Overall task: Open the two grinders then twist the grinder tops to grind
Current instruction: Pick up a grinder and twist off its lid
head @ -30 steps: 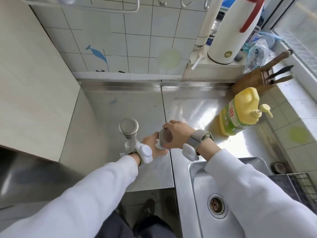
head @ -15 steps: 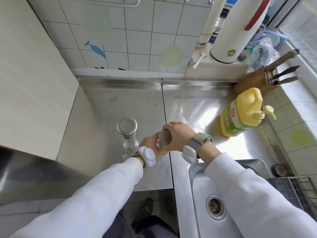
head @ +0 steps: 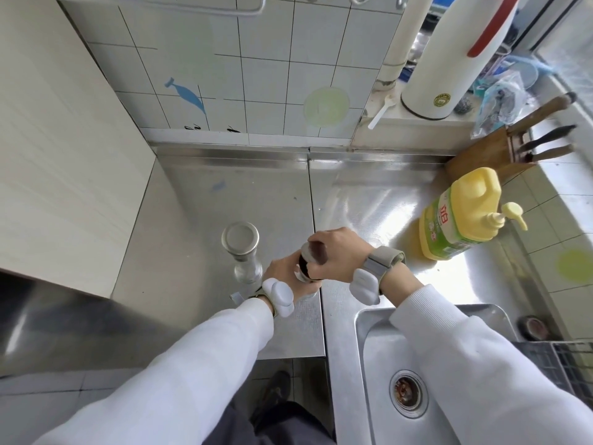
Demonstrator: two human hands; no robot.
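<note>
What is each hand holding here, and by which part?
Both grip the dark grinder: right hand on its top, left hand around its body.

The surface point(head: 378, 200) is silvery brushed steel. The free-standing grinder point(head: 241, 248) is clear with a silver top; the held grinder point(head: 309, 263) shows dark brown contents. At the right edge a yellow bottle point(head: 462, 216) wears a green label. White wall tiles point(head: 263, 75) carry a blue fish mark point(head: 186, 94) and a pale green dot point(head: 325, 106).
</note>
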